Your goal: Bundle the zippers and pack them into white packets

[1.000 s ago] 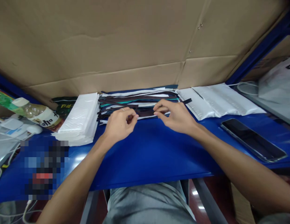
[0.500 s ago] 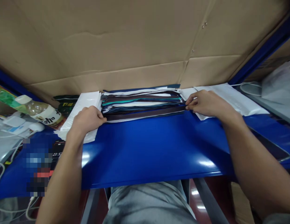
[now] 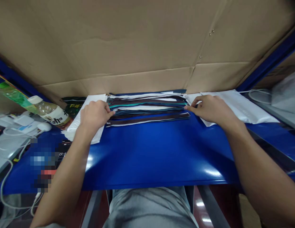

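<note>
Several long flat strips (image 3: 147, 108), dark, white and teal, lie side by side across the back of the blue table. The nearest is a dark brown strip (image 3: 149, 120) with a white edge, slightly apart from the others. At the left ends of the strips is my left hand (image 3: 96, 115), thumb and fingertips close together at the pile. My right hand (image 3: 208, 108) is at the right ends, thumb and index finger touching the pile's edge with its other fingers curled. Whether either hand grips a strip is too small to tell.
White plastic packets lie left (image 3: 97, 136) and right (image 3: 242, 106) of the strips on the blue table (image 3: 147, 158). A bottle (image 3: 51, 112), cables and a phone-like device stand at the left. A cardboard panel (image 3: 142, 41) rises behind.
Both hands have let go of the front brown strip and moved back to the ends of the strips behind it. The view has shifted slightly.
</note>
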A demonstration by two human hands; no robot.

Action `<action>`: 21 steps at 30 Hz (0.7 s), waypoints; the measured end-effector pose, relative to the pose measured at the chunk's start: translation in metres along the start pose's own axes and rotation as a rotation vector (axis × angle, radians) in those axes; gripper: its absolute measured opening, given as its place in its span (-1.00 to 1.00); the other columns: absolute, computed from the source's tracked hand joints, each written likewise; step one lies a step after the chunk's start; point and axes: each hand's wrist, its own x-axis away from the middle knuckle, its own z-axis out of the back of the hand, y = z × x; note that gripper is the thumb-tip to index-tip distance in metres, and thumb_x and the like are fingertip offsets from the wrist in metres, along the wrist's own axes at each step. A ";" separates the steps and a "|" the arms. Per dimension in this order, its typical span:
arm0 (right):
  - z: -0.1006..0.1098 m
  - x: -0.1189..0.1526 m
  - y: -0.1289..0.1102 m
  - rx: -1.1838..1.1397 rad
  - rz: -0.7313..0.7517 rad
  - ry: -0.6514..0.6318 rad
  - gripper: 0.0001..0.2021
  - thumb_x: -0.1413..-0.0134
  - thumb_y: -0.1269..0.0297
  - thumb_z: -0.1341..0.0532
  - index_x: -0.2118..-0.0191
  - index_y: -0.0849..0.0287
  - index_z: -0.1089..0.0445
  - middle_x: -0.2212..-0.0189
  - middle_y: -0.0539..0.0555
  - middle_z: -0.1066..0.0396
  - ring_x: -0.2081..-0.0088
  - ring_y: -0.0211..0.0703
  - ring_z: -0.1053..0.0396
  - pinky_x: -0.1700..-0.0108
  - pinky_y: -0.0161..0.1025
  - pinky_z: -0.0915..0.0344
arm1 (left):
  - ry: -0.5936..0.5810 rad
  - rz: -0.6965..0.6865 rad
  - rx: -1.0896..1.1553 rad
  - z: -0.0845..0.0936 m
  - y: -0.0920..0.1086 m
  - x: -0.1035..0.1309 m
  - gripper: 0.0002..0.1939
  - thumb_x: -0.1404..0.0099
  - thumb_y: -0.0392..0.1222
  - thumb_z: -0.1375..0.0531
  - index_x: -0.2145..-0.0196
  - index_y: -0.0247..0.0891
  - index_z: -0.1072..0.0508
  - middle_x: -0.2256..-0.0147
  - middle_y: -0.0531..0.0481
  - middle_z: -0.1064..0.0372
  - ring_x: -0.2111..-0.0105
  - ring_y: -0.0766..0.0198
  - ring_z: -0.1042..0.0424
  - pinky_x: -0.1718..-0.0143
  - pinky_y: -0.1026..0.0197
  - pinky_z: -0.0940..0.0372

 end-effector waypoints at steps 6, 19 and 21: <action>-0.008 0.003 -0.016 0.073 -0.007 -0.073 -0.61 -0.24 -0.22 -0.33 0.27 0.01 -0.60 0.59 0.06 -0.46 0.48 0.04 -0.46 0.27 -0.04 -0.33 | 0.017 -0.148 -0.158 0.002 0.013 -0.065 -0.58 -0.46 -0.10 -0.22 -0.20 -0.16 -0.63 -0.06 -0.32 -0.59 -0.07 -0.22 -0.53 -0.08 -0.14 -0.39; -0.015 0.007 -0.028 0.087 0.030 -0.080 -0.57 -0.26 -0.26 -0.30 0.26 0.03 -0.60 0.52 0.12 -0.49 0.40 0.09 -0.48 0.23 -0.03 -0.37 | -0.047 -0.286 -0.232 -0.020 0.001 -0.124 -0.65 -0.48 -0.13 -0.20 -0.11 -0.11 -0.68 -0.10 -0.30 -0.56 -0.11 -0.20 -0.52 -0.20 -0.16 -0.29; -0.015 0.007 -0.028 0.079 0.039 -0.077 -0.57 -0.26 -0.26 -0.30 0.27 0.02 -0.59 0.51 0.12 -0.50 0.40 0.08 -0.48 0.23 -0.03 -0.38 | -0.039 -0.277 -0.227 -0.016 0.002 -0.120 -0.64 -0.49 -0.12 -0.17 -0.11 -0.10 -0.68 -0.09 -0.28 -0.58 -0.09 -0.18 -0.51 -0.18 -0.14 -0.31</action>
